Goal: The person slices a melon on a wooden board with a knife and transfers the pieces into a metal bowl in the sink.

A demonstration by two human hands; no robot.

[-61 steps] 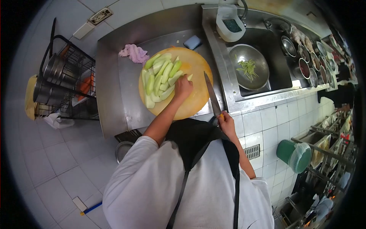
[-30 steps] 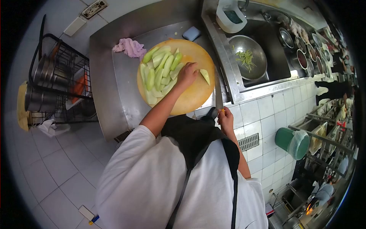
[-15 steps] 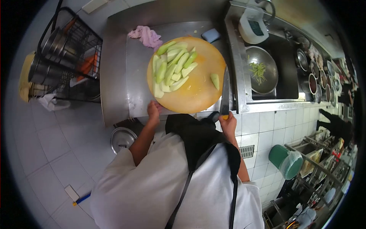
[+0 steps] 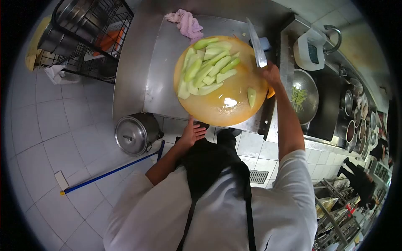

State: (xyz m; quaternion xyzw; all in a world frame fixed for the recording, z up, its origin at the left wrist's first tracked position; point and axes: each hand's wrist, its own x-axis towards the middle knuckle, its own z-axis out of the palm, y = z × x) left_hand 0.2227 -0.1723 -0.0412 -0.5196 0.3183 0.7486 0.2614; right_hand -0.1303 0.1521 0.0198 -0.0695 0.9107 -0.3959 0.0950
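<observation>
My right hand [image 4: 271,74] is closed round a knife [image 4: 256,46] at the right rim of a round yellow cutting board [image 4: 222,106]. The broad blade points away from me, and the end of an orange handle sticks out below my fist. At the board's near edge is my left hand [image 4: 194,133], fingers spread and holding nothing. Pale green vegetable wedges [image 4: 205,69] lie heaped on the board's left half. One separate wedge [image 4: 251,97] rests near its right side.
A pink cloth [image 4: 185,23] and a partly hidden blue sponge [image 4: 264,43] lie on the steel counter behind the board. To the right, a metal bowl [image 4: 310,90] with green strips sits by the sink. A lidded pot [image 4: 130,136] and blue-handled pole [image 4: 111,172] are on the floor.
My right hand has lifted the knife from low beside the board and moved it up to the board's right rim. My left hand's fingers now show spread below the near edge.
</observation>
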